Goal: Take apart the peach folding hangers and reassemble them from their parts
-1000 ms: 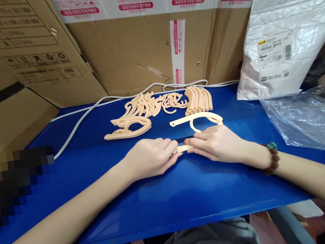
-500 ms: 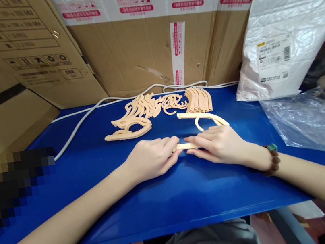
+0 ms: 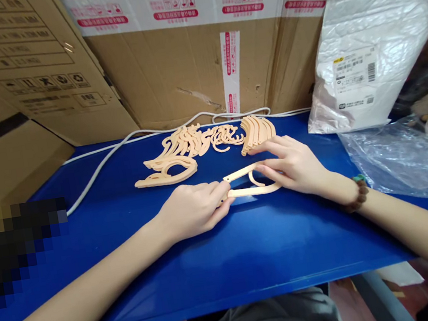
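Observation:
A peach plastic hanger, folded into a flat loop with its hook inside, lies on the blue table between my hands. My left hand is closed, pinching the hanger's left end. My right hand grips its right end, fingers curled over the upper arm and the hook. Behind lie a pile of loose hanger parts, two folded hangers stacked flat and a row of curved arm pieces.
Large cardboard boxes wall the table's back and left. A white cable runs along the back edge. A white plastic bag with a label leans at the back right, above crumpled clear plastic film.
The hanger's upper arm has swung down and left, folding the hanger into a flat loop. My right hand moved up and back along it. My left hand stayed pinching the left end.

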Demonstrator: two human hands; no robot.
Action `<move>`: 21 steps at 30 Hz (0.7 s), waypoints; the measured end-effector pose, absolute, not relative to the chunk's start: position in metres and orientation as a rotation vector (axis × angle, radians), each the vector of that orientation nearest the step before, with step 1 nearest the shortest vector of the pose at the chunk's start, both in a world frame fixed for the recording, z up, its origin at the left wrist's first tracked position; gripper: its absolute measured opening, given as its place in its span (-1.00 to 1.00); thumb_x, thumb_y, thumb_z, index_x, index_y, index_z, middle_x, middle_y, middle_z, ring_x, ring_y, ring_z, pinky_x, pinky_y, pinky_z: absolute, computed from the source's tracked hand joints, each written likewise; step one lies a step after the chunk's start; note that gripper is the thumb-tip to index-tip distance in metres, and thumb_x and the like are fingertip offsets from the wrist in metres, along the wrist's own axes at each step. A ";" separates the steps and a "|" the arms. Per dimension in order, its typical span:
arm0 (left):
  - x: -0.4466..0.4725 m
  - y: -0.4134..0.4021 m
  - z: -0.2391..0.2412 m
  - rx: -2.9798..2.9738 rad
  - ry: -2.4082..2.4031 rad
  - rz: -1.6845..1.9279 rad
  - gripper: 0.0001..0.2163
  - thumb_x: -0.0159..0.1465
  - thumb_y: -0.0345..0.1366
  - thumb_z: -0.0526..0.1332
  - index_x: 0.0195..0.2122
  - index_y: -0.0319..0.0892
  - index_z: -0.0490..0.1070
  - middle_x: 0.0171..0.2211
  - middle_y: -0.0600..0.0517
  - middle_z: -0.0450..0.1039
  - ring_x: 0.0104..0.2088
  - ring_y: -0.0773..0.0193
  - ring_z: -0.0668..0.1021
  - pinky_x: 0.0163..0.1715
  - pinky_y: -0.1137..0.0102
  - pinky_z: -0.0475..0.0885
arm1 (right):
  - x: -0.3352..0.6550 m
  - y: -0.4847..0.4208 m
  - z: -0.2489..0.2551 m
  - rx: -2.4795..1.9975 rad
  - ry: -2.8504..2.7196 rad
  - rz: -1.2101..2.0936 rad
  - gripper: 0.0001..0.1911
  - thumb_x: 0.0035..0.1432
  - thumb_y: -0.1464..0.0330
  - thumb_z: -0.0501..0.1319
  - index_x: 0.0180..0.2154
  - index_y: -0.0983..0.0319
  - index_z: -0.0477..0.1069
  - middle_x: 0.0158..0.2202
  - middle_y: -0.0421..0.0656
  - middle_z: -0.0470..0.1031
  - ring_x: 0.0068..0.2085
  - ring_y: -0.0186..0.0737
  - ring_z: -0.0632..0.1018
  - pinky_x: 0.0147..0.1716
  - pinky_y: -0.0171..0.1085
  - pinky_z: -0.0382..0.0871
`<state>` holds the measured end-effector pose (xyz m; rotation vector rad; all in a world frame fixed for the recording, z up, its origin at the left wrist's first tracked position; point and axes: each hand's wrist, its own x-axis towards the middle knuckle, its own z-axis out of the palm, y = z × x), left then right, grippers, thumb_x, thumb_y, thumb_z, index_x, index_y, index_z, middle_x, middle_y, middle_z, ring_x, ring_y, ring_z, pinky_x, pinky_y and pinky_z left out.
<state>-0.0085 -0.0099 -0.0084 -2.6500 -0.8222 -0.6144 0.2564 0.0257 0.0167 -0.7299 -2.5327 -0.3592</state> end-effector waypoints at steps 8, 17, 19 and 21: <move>-0.008 -0.012 -0.004 -2.884 -0.579 -0.536 -0.90 0.23 -0.36 0.11 -0.38 -0.19 0.39 -0.51 0.06 0.35 -0.48 0.25 0.40 -0.52 0.35 0.30 | 0.258 0.027 0.017 -0.809 -2.646 -0.337 -0.70 0.39 0.32 0.05 -0.23 0.26 0.53 -0.16 -0.05 0.52 -0.22 -0.21 0.46 -0.21 -0.22 0.20; -0.013 -0.008 0.006 -2.770 -0.501 -0.584 -0.83 0.25 -0.51 0.10 -0.28 -0.22 0.47 -0.10 -0.13 0.50 0.04 0.01 0.44 0.08 0.10 0.38 | 0.264 0.035 0.019 -0.995 -2.806 -0.453 -0.77 0.25 0.47 0.07 -0.20 0.27 0.51 -0.25 -0.05 0.47 -0.25 -0.18 0.42 -0.24 -0.24 0.16; -0.014 -0.006 0.005 -2.739 -0.527 -0.608 -0.81 0.27 -0.54 0.10 -0.29 -0.21 0.48 -0.02 -0.14 0.49 0.11 0.00 0.42 0.12 0.10 0.37 | 0.264 0.035 0.020 -1.043 -2.802 -0.496 -0.78 0.25 0.45 0.07 -0.21 0.27 0.50 -0.25 -0.05 0.46 -0.26 -0.18 0.41 -0.26 -0.24 0.15; -0.016 -0.003 0.002 -2.727 -0.559 -0.588 -0.80 0.29 -0.55 0.09 -0.28 -0.22 0.49 0.01 -0.15 0.48 0.10 0.02 0.44 0.08 0.12 0.41 | 0.265 0.035 0.021 -1.090 -2.807 -0.540 -0.78 0.27 0.43 0.06 -0.22 0.27 0.49 -0.26 -0.05 0.46 -0.28 -0.18 0.40 -0.27 -0.23 0.13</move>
